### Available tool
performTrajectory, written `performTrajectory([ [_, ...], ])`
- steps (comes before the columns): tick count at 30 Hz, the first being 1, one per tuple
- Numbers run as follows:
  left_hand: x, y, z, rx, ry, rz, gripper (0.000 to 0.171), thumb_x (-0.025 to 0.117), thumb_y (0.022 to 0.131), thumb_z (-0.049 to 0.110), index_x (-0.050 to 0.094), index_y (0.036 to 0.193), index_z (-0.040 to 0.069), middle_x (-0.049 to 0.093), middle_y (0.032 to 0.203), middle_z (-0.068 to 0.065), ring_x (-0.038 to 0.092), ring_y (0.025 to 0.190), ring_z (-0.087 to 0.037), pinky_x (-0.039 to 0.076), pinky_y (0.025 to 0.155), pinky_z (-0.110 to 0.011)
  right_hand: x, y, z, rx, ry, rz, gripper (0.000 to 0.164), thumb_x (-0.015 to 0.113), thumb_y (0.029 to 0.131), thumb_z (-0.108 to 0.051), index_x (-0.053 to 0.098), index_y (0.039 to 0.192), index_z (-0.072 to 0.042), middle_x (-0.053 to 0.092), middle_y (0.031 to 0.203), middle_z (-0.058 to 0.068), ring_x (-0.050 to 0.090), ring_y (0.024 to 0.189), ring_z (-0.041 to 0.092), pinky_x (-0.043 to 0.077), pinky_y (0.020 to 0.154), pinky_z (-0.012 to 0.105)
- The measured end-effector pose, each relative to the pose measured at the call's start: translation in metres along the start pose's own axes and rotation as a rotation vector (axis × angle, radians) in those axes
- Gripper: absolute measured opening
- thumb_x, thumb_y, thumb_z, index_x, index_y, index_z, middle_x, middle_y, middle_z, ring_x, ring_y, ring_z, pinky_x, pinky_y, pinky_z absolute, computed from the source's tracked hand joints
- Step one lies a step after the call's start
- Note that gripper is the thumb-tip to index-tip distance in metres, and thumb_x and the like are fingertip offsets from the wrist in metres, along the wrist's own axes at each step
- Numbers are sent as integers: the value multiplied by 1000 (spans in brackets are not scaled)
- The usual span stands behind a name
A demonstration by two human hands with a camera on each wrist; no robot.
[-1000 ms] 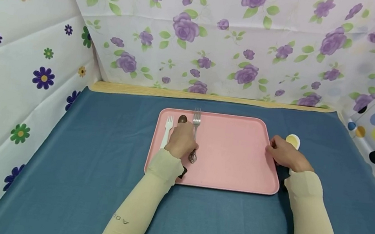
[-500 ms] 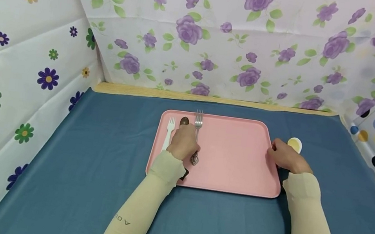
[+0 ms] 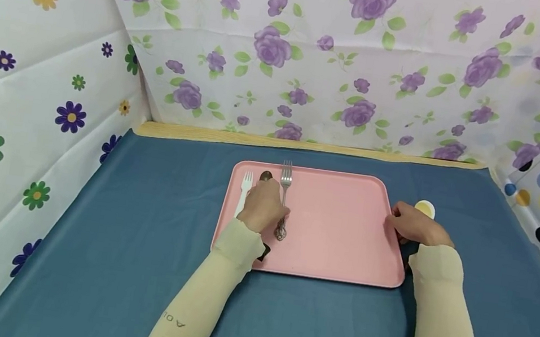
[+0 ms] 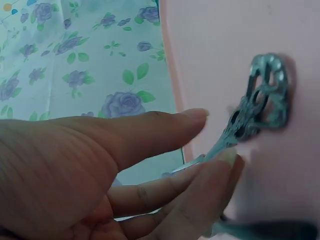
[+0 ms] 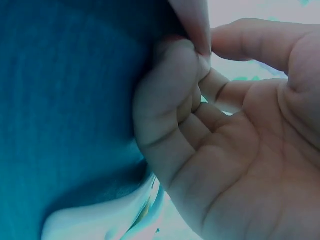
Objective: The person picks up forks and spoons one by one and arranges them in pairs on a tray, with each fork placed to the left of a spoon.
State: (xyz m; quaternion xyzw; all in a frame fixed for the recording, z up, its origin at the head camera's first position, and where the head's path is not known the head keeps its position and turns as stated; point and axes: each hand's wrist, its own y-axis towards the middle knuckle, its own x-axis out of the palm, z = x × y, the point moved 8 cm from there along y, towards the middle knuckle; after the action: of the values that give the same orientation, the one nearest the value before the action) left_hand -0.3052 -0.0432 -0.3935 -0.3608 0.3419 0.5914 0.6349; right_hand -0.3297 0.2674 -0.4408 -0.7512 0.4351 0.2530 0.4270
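Seemingly arranging the metal fork (image 3: 286, 182) at the tray's (image 3: 338, 234) left: left hand (image 3: 263, 204) beside it, thumb parted; right hand (image 3: 413, 223) pinching the tray's right edge. Next needs a light touch.

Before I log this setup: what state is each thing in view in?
Pink tray: face up, right edge gripped.
Metal fork: on tray, tines at far rim.
White fork: on tray, tines pointing away.
Dark brown spoon: on tray, mostly hidden.
White-and-yellow utensil: beside tray, partly hidden.
Left hand: at metal fork; grip unclear.
Right hand: pinching tray edge.
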Motion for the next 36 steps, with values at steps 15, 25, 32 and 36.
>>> performTrajectory([
  [15, -51, 2, -73, -115, 80, 67, 48, 71, 86, 29, 45, 49, 13, 36, 43, 0, 49, 40, -18, 40, 43, -32, -2, -1, 5, -16, 87, 39, 23, 48, 100, -20, 46, 99, 3, 55, 83, 15, 56, 69, 22, 50, 63, 33],
  [25, -61, -1, -98, -185, 18, 37, 46, 71, 86, 26, 46, 49, 13, 34, 44, 0, 39, 38, -17, 34, 38, -31, -4, -4, 3, -30, 88, 28, 24, 47, 101, -18, 47, 104, 5, 56, 85, 16, 58, 70, 22, 54, 64, 35],
  [32, -58, -1, -106, -216, -3, -13, 38, 69, 84, 16, 51, 51, 12, 46, 47, -3, 53, 47, -23, 40, 42, -32, -14, -15, -1, -55, 110, 42, 28, 45, 102, -18, 47, 112, 8, 57, 93, 20, 61, 75, 23, 55, 68, 38],
  [36, -55, 0, -109, -236, -25, -40, 36, 63, 81, 7, 46, 49, 12, 42, 45, -2, 43, 39, -19, 36, 38, -30, -27, -20, 0, -52, 74, 98, 28, 44, 103, -19, 48, 113, 7, 57, 90, 19, 61, 75, 24, 54, 69, 41],
])
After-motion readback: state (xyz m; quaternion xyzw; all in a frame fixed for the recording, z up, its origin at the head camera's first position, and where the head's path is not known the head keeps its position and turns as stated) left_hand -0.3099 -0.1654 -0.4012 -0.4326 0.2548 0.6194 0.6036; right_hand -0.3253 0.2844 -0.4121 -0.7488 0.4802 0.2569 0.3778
